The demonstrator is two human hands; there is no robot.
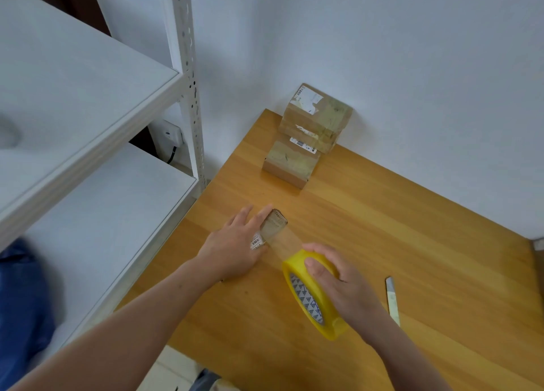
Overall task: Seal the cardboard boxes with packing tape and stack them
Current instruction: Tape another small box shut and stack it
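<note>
Head view looks steeply down, close over table (412, 243).

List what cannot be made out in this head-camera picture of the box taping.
The small box: mostly hidden under the left hand, head view.
The tape roll: far rim covered by the right hand.
Labels on the stacked boxes: print too small.
An object: cut off by the right edge.
A blue shape: blurred, lower left.
</note>
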